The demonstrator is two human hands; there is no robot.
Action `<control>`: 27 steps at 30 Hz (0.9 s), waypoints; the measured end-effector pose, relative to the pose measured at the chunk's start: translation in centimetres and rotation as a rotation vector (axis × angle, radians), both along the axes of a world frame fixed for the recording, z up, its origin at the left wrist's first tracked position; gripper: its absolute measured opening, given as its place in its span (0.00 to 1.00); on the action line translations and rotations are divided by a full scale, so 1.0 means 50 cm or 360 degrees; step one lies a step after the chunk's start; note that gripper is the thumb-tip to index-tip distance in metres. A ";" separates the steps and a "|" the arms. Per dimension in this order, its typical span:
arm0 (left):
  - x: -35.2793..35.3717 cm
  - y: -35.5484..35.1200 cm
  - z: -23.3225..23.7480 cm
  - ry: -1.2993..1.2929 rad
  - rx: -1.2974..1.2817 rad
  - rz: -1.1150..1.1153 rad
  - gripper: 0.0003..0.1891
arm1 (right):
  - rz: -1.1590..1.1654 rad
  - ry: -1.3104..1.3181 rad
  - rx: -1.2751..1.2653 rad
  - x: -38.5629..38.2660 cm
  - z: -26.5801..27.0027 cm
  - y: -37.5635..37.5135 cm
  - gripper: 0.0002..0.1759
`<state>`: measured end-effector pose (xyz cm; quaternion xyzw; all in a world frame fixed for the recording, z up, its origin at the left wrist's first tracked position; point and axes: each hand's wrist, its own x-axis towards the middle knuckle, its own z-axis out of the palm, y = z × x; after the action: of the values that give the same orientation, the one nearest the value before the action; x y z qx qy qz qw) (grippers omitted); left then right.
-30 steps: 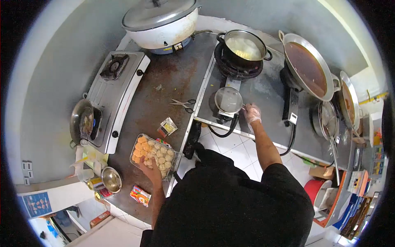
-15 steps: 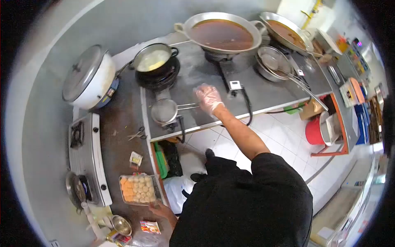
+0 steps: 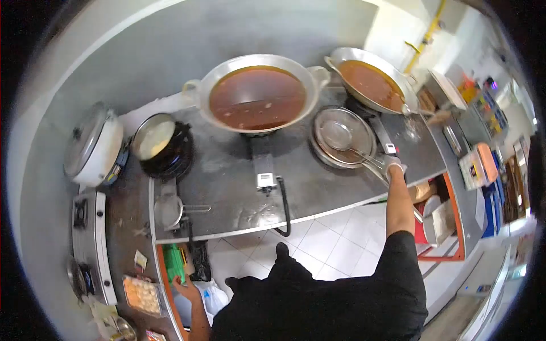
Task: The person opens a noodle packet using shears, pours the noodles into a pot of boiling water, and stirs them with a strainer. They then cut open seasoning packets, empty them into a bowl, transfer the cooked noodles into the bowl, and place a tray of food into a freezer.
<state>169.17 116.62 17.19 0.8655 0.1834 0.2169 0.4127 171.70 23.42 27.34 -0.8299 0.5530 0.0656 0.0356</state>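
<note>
Head view is showing the gloved right hand (image 3: 392, 168) reaching out over the steel counter (image 3: 227, 182), its fingers curling closed around the end of the wire skimmer's (image 3: 341, 136) long handle. The skimmer's round mesh head is lying inside a shallow metal basin (image 3: 319, 152), which is sitting just beside a big wok of brown broth (image 3: 257, 98) and near a second wok (image 3: 369, 82). The bare left hand (image 3: 185, 287) is hanging low at the counter's edge near a tray of pale and orange pieces (image 3: 142, 294), too small to tell whether it is spread or curled.
</note>
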 end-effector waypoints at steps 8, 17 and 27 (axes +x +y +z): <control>0.297 -0.238 -0.146 0.0002 0.0222 -0.0695 0.24 | 0.0735 0.0090 0.0645 -0.088 0.133 0.007 0.14; 0.075 -0.218 -0.086 0.0262 0.0067 -0.0818 0.37 | 0.0458 -0.1054 0.1868 -0.278 0.255 0.199 0.10; -0.151 0.041 -0.098 0.0128 -0.0213 -0.0398 0.19 | 0.0007 -0.2051 0.1995 -0.211 0.324 0.759 0.11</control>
<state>161.60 118.65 12.30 0.8602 0.1047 0.1163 0.4854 161.16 61.38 43.56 -0.5351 0.2868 -0.1229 0.7850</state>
